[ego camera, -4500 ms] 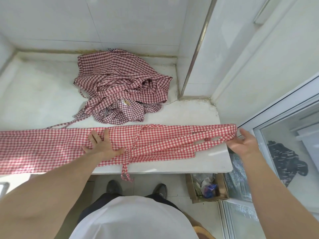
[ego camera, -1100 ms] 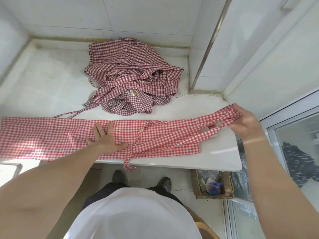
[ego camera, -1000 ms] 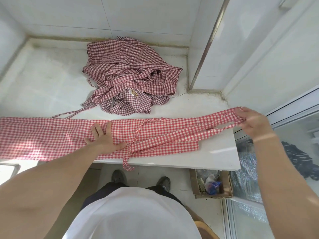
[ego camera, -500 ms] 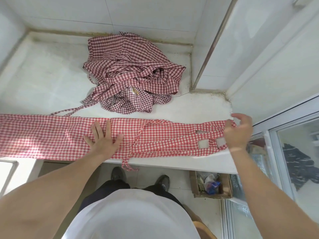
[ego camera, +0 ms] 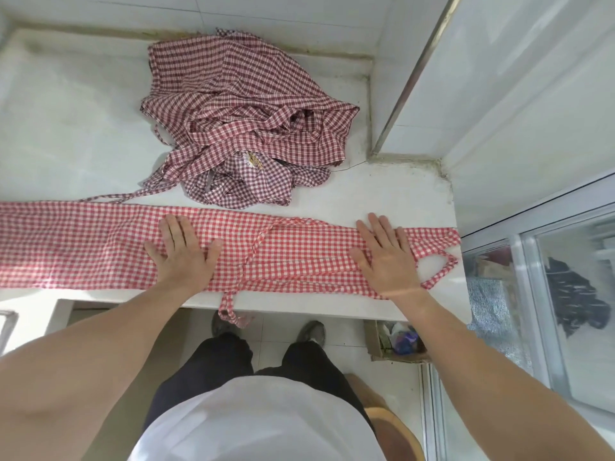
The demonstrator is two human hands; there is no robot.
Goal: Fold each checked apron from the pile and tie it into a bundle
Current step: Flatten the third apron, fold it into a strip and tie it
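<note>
Both hands flat, palms down, on the folded checked apron (ego camera: 293, 257). Left hand (ego camera: 183, 254): fingers straight and slightly spread, thumb out to the right, pressing the cloth; nothing gripped. Right hand (ego camera: 382, 257): same posture, fingers straight, pressing near the apron's right end; nothing gripped.

The apron lies as a long narrow red-and-white band along the front edge of the white counter (ego camera: 66, 128), running from the left frame edge, under the left hand, under the right hand, to the counter's right edge. Between the hands a thin tie strap (ego camera: 253, 251) crosses the band at a slant. Its lower end hangs off the counter's front edge, below and right of the left hand. Just right of the right hand, the strap loops (ego camera: 439, 264) lie open at the counter edge.

Beyond the hands, further back on the counter: the pile of checked aprons (ego camera: 239, 128), crumpled, darker red check, straps tangled. One thin strap trails from it leftward, reaching the far edge of the folded band.

Below the right forearm, on the floor: a cardboard box (ego camera: 392, 344), open-topped. Contents: crumpled plastic, something blue, something white; cannot tell further.

Right of the right hand: sliding glass door frame (ego camera: 532, 294).
</note>
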